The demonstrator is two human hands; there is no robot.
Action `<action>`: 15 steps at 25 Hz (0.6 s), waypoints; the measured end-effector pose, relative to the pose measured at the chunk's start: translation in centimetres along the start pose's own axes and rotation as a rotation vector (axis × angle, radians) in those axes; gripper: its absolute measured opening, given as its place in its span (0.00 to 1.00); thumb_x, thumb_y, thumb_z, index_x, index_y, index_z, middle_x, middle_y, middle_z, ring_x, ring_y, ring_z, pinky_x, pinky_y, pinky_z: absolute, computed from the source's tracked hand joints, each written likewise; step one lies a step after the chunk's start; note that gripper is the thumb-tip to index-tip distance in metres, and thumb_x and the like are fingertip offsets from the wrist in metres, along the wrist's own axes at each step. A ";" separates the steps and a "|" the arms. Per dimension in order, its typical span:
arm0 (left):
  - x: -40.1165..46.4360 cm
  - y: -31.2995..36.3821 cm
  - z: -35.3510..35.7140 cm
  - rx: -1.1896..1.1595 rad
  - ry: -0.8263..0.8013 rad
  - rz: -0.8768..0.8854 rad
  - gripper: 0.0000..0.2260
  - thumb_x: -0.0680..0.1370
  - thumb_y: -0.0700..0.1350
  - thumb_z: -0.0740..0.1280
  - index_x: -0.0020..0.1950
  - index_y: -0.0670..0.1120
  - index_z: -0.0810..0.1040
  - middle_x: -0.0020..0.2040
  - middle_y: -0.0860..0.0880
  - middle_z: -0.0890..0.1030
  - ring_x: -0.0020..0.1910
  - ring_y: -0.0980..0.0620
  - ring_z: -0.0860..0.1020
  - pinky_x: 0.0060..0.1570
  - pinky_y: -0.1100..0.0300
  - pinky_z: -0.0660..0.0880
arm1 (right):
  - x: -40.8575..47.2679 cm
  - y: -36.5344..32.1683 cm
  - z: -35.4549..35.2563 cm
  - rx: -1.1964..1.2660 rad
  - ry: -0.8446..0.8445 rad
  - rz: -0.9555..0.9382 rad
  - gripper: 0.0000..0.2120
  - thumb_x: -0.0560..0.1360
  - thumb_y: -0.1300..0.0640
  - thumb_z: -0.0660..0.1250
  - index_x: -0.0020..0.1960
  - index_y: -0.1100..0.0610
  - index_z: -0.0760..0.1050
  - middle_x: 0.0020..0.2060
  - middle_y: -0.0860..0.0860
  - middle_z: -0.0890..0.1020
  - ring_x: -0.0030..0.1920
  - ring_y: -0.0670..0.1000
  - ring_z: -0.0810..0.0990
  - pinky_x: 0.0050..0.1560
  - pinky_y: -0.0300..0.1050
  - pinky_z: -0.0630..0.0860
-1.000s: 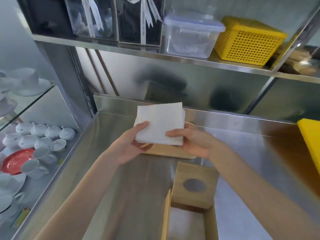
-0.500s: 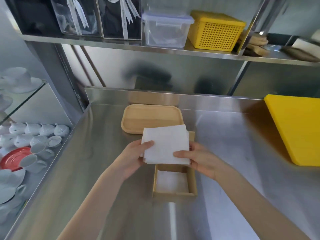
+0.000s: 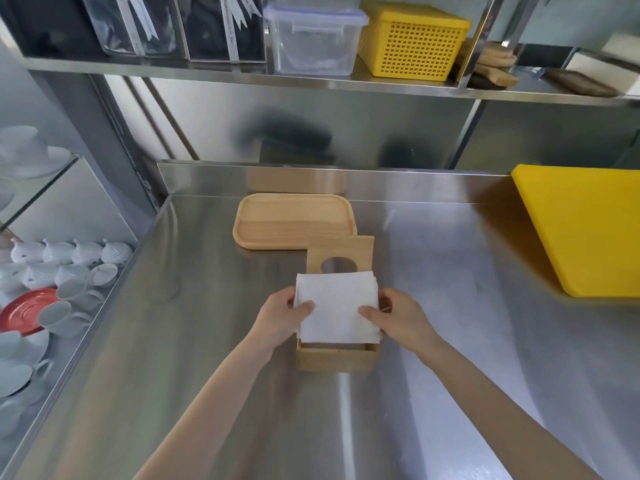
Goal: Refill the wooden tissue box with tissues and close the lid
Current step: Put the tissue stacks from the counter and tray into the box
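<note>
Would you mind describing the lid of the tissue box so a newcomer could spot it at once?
Start at the steel counter and find the flat rounded wooden tray near its back wall. Just in front stands the square wooden lid, upright behind the open wooden box. Unlike the tray, it has an oval hole through it.

Two bare forearms enter the view from about 7 and 5 o'clock — no sleeves, watch or bracelet on either. The left hand [image 3: 281, 315] and right hand [image 3: 398, 318] are ungloved — no rings show on the visible fingers [image 3: 372, 311]. Nails are short and unpainted.
</note>
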State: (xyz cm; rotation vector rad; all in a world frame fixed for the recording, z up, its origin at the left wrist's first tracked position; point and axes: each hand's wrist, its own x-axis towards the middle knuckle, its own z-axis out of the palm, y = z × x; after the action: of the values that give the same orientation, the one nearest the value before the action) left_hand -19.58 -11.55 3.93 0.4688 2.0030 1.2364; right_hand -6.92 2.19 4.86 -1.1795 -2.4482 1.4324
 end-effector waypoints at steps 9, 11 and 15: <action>-0.1 -1.1 2.4 0.348 0.205 0.148 0.13 0.76 0.40 0.62 0.59 0.40 0.68 0.49 0.46 0.76 0.49 0.44 0.74 0.43 0.58 0.68 | -0.4 0.7 1.6 -0.397 0.085 -0.054 0.21 0.75 0.55 0.64 0.66 0.58 0.65 0.57 0.57 0.79 0.57 0.60 0.77 0.53 0.52 0.76; -0.3 -1.5 2.7 0.449 0.224 0.197 0.11 0.76 0.39 0.61 0.58 0.39 0.68 0.48 0.44 0.75 0.47 0.42 0.74 0.42 0.56 0.68 | -0.7 0.3 1.9 -0.557 0.080 -0.079 0.21 0.76 0.55 0.61 0.67 0.57 0.64 0.59 0.56 0.77 0.59 0.60 0.76 0.53 0.50 0.75; -0.2 -1.4 3.3 0.701 0.237 0.284 0.12 0.77 0.39 0.59 0.61 0.39 0.66 0.54 0.43 0.75 0.53 0.43 0.74 0.45 0.56 0.68 | -0.8 -0.1 2.4 -0.770 0.096 -0.128 0.20 0.76 0.57 0.59 0.67 0.56 0.63 0.58 0.55 0.78 0.57 0.60 0.77 0.50 0.48 0.75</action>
State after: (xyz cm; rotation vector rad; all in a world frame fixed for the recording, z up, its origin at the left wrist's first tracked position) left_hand -16.91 -10.25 1.89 1.0076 2.6307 0.7280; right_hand -7.41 -0.08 3.83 -1.0988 -3.0184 0.3601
